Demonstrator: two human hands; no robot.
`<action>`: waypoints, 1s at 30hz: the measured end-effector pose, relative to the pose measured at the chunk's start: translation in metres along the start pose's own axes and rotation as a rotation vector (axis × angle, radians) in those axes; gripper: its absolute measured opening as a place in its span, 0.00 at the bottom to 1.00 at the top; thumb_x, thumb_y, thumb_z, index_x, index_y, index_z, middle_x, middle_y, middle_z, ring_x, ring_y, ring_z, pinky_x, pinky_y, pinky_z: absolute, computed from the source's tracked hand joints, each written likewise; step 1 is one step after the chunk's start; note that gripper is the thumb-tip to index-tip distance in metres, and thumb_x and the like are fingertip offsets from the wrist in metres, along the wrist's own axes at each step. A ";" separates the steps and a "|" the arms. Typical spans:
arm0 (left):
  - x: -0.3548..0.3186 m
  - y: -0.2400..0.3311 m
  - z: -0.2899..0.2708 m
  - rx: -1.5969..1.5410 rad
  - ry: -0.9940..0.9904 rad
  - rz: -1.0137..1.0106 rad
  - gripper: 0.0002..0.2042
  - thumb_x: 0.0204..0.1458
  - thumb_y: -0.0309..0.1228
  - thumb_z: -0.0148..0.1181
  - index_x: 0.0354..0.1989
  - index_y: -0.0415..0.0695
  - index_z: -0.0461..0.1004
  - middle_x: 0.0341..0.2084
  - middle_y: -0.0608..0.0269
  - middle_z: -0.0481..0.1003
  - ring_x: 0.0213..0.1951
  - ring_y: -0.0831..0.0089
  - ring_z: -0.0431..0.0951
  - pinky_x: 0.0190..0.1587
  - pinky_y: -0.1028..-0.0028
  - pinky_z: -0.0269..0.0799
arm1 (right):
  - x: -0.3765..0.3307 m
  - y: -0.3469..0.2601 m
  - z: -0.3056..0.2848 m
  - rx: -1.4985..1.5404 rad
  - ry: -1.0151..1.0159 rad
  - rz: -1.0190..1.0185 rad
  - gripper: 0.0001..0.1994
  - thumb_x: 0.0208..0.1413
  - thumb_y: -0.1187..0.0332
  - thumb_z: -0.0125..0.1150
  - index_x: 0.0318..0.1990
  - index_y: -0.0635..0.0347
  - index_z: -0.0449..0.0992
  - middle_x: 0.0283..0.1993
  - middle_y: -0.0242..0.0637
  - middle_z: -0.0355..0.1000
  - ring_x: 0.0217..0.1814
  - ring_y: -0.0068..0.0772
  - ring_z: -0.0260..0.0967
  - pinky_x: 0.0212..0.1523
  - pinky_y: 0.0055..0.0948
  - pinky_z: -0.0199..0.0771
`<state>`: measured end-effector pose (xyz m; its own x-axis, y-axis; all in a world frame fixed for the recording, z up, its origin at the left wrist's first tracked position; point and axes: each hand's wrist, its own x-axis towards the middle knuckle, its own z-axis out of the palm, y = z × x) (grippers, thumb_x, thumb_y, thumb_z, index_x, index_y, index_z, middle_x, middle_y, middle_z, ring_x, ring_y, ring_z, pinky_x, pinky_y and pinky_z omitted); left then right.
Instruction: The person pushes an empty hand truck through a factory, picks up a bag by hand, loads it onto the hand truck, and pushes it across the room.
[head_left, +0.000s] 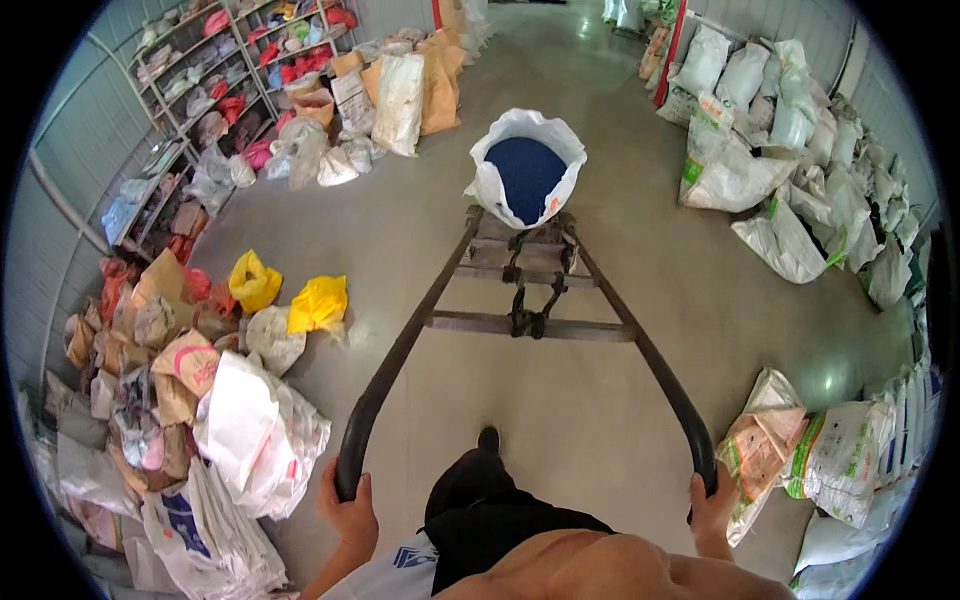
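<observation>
Directions are as on a clock, w/ 12 o'clk straight ahead. The L hand is at approx. 9 o'clk, and it is closed around the black end of the L rail of the cart. The R hand, at approx. 3 o'clk, is closed in the same way on the end of the R rail; so both hands are gripping the cart, one on each side. The rails come nearer to each other toward 12, w/ flat crossbars betw. them. A dark strap is tied on the crossbars, incl. a knot at the nearest one.

The sack is at 12 o'clk, at the far end of the cart, upright, w/ its mouth open, well apart from both hands. Inside is dark blue powder or fine grains, I cannot tell which. One shoe shows betw. the rails, on the grey floor.

At approx. 10 o'clk are two yellow bags, next to a pile of mixed bags which goes round to 9. A rack w/ many small bags stands at 11. At 1 o'clk is a heap of white sacks; at approx. 3, near the R hand, are printed sacks.
</observation>
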<state>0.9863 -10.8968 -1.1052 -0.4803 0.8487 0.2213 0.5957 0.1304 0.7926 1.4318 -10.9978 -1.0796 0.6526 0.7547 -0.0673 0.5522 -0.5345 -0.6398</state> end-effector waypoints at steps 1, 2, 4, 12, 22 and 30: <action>0.012 0.001 0.014 0.002 -0.006 0.012 0.22 0.39 0.22 0.63 0.46 0.34 0.70 0.37 0.52 0.74 0.38 0.64 0.74 0.45 0.70 0.68 | 0.011 -0.010 0.007 -0.036 0.020 -0.012 0.13 0.44 0.69 0.60 0.37 0.68 0.72 0.20 0.45 0.67 0.20 0.39 0.67 0.25 0.35 0.67; 0.024 0.003 0.032 -0.002 -0.014 0.042 0.22 0.39 0.22 0.63 0.46 0.34 0.70 0.37 0.52 0.74 0.38 0.64 0.74 0.45 0.70 0.68 | 0.022 -0.011 0.013 -0.061 0.054 -0.017 0.14 0.44 0.69 0.60 0.37 0.68 0.72 0.20 0.45 0.67 0.20 0.41 0.67 0.25 0.35 0.67; 0.045 -0.002 0.059 -0.014 -0.006 0.045 0.22 0.39 0.22 0.63 0.46 0.34 0.70 0.37 0.51 0.73 0.39 0.63 0.74 0.45 0.70 0.68 | 0.055 -0.020 0.027 -0.059 0.038 -0.030 0.14 0.45 0.67 0.60 0.38 0.65 0.71 0.20 0.44 0.67 0.21 0.39 0.68 0.25 0.36 0.68; 0.181 0.028 0.167 0.082 -0.125 0.082 0.23 0.42 0.25 0.63 0.49 0.35 0.67 0.38 0.51 0.73 0.39 0.63 0.74 0.46 0.69 0.68 | 0.203 -0.105 0.080 0.077 -0.086 0.103 0.11 0.48 0.69 0.59 0.38 0.64 0.70 0.15 0.39 0.65 0.16 0.32 0.67 0.19 0.32 0.66; 0.389 0.112 0.309 0.567 -0.486 0.086 0.24 0.44 0.33 0.63 0.48 0.37 0.65 0.24 0.46 0.74 0.26 0.55 0.76 0.31 0.64 0.71 | 0.405 -0.191 0.149 0.243 -0.189 0.166 0.14 0.48 0.68 0.60 0.41 0.64 0.68 0.20 0.40 0.67 0.20 0.30 0.68 0.23 0.32 0.68; 0.524 0.142 0.470 0.125 -0.476 -0.123 0.13 0.43 0.28 0.60 0.36 0.38 0.66 0.16 0.55 0.72 0.13 0.67 0.73 0.18 0.68 0.67 | 0.580 -0.231 0.219 0.200 -0.191 0.111 0.14 0.48 0.68 0.61 0.41 0.63 0.67 0.23 0.40 0.69 0.21 0.30 0.69 0.22 0.31 0.68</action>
<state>1.1217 -10.1930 -1.1440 -0.2226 0.9589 -0.1761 0.6393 0.2799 0.7162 1.5685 -10.3534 -1.1387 0.5833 0.7638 -0.2763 0.3575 -0.5468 -0.7571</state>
